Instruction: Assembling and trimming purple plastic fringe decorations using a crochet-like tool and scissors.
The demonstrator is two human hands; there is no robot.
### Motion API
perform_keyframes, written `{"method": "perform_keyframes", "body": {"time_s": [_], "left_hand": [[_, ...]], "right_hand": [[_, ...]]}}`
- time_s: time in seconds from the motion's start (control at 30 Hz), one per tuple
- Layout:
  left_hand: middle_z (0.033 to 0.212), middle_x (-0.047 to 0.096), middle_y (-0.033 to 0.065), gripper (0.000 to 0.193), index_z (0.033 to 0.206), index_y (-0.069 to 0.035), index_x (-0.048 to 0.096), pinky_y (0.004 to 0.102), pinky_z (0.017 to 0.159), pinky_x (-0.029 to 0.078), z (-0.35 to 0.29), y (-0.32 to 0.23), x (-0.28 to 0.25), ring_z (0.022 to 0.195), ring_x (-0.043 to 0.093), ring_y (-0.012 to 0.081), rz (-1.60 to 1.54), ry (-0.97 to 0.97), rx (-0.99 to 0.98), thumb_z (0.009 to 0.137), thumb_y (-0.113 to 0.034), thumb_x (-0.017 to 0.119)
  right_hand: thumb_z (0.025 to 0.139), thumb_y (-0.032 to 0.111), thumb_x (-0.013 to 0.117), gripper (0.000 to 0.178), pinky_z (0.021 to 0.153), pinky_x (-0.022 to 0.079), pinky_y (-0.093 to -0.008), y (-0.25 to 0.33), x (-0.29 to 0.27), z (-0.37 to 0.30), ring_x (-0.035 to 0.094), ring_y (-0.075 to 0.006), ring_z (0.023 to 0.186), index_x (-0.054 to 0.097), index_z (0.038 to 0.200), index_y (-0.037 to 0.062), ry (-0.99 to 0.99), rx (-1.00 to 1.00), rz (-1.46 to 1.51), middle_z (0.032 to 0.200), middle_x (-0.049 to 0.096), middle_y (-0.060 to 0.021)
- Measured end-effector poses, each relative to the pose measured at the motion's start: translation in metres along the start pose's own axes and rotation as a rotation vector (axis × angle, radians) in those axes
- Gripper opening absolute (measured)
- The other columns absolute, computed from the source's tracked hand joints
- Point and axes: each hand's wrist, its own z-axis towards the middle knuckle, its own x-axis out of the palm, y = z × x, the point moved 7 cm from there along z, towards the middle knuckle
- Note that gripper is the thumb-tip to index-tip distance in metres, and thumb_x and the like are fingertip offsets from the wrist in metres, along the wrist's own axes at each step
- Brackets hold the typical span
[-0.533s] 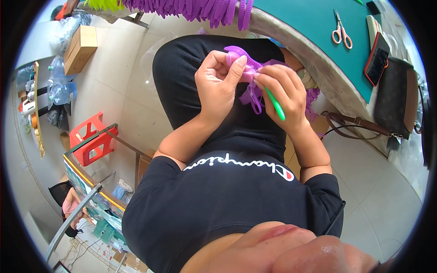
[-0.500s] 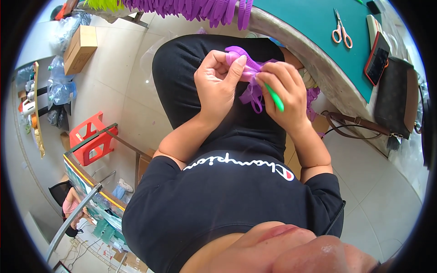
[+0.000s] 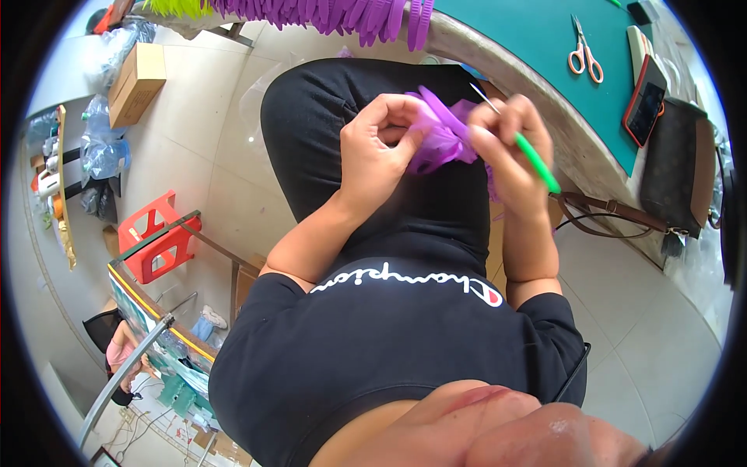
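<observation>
Over my lap, my left hand (image 3: pixel 381 144) is closed, pinching a soft purple rubbery piece (image 3: pixel 440 144) with thin, crumpled film hanging from it. Its exact shape is partly hidden by my fingers. Just to the right, my right hand (image 3: pixel 517 148) is curled round a slim green-handled tool (image 3: pixel 537 162). A thin pointed metal blade sticks out past these fingers, aimed up and to the left. The fingertips of my right hand are close to the film's edge; whether they also grip it is blurred.
A row of purple strip-like pieces (image 3: pixel 373 19) hangs along the far table edge. On the green tabletop (image 3: pixel 529 39) lie scissors (image 3: pixel 583 54) and a phone (image 3: pixel 644 101). A dark bag (image 3: pixel 677 167) sits at right, a red stool (image 3: pixel 159 237) and carton (image 3: pixel 138 84) at left. Another person (image 3: pixel 124 350) sits lower left.
My right hand has moved right and turned, and the tool's metal blade now shows. The purple piece has been turned, with its film bunched and spread between my hands.
</observation>
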Motion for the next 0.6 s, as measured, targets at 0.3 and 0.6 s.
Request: {"method": "perform_keyframes", "body": {"time_s": [0.3, 0.6], "left_hand": [[0.087, 0.064, 0.0082, 0.026, 0.097, -0.002, 0.064, 0.0263, 0.063, 0.052, 0.009, -0.009, -0.016, 0.074, 0.065, 0.0163, 0.527, -0.117, 0.239, 0.075, 0.012, 0.062], [0.080, 0.055, 0.0133, 0.014, 0.087, -0.004, 0.063, 0.0427, 0.069, 0.047, -0.019, 0.023, 0.023, 0.077, 0.060, 0.0345, 0.979, 0.395, 0.364, 0.078, 0.006, 0.058]], "right_hand": [[0.084, 0.008, 0.070, 0.024, 0.070, 0.032, -0.0280, 0.145, -0.120, -0.060, 0.040, -0.0132, 0.075, 0.048, 0.074, 0.0091, -0.135, -0.425, 0.490, 0.077, 0.045, 0.0014], [0.083, 0.003, 0.060, 0.016, 0.069, 0.036, -0.0323, 0.309, -0.301, -0.121, 0.046, -0.0176, 0.072, 0.047, 0.074, 0.0016, -0.400, -0.804, 0.490, 0.075, 0.047, -0.0063]]}}
